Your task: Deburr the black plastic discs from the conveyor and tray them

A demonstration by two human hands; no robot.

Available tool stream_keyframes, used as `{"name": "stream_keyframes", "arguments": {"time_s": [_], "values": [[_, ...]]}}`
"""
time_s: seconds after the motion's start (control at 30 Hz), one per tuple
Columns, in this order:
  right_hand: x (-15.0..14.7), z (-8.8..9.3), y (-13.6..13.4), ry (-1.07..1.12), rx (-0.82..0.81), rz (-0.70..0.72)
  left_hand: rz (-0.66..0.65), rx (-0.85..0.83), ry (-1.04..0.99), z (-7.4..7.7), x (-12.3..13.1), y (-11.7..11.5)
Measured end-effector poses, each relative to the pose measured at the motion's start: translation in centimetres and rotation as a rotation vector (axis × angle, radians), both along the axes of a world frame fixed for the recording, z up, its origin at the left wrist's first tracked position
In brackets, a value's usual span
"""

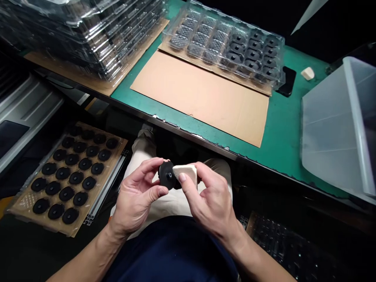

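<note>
My left hand [136, 194] pinches a small black round part [167, 175] between thumb and fingers, above my lap. My right hand [210, 199] grips a cream-coloured block [185, 172] and presses its edge against the face of the black part. Both hands are closed around what they hold, just below the front edge of the green table [282, 129].
A tray of several black round parts [67, 172] lies low at my left. On the table sit a cardboard sheet [202, 96], a clear blister tray partly filled with black parts [226, 45], stacked clear trays [85, 27], a translucent bin [337, 125], and another cream block [307, 73].
</note>
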State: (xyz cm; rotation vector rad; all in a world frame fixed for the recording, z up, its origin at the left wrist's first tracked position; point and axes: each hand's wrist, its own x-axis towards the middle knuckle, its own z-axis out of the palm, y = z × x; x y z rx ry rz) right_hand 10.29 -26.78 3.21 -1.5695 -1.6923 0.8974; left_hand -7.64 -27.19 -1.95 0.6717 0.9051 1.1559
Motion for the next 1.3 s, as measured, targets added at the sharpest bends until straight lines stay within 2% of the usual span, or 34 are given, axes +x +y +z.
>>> {"name": "stream_keyframes", "arguments": {"time_s": [0.07, 0.2, 0.37, 0.43, 0.57, 0.7, 0.83, 0.97, 1.1, 1.23, 1.3], "values": [[-0.2, 0.9, 0.1, -0.005, 0.099, 0.070, 0.028, -0.008, -0.005, 0.5, 0.3, 0.3], [-0.3, 1.4, -0.1, -0.023, 0.141, 0.223, 0.085, -0.014, -0.044, 1.6, 0.4, 0.8], [0.6, 0.2, 0.4, -0.171, 0.177, 0.155, 0.050, -0.127, -0.059, 2.3, -0.2, 1.0], [0.9, 0.1, 0.5, -0.158, 0.146, 0.159, 0.045, -0.180, -0.039, 2.3, -0.4, 0.9], [1.3, 0.5, 0.3, -0.055, 0.077, 0.277, 0.007, -0.223, -0.064, 2.2, -0.8, 0.8], [1.7, 0.3, 0.2, -0.128, 0.135, 0.210, -0.097, -0.282, -0.109, 2.1, -1.1, 0.9], [2.1, 0.0, 0.1, -0.047, 0.036, 0.373, -0.129, -0.308, -0.147, 2.0, -1.5, 0.8], [2.5, -0.2, 0.0, -0.115, 0.104, 0.293, -0.175, -0.353, -0.146, 1.9, -1.9, 0.5], [2.6, -0.3, 0.0, -0.076, 0.064, 0.413, -0.179, -0.374, -0.148, 1.6, -2.0, 0.5], [2.6, -0.4, -0.2, -0.153, 0.108, 0.326, -0.196, -0.394, -0.122, 1.6, -2.0, 0.4], [2.6, -0.3, -0.3, -0.137, 0.081, 0.347, -0.182, -0.389, -0.116, 1.7, -1.9, 0.3]]}}
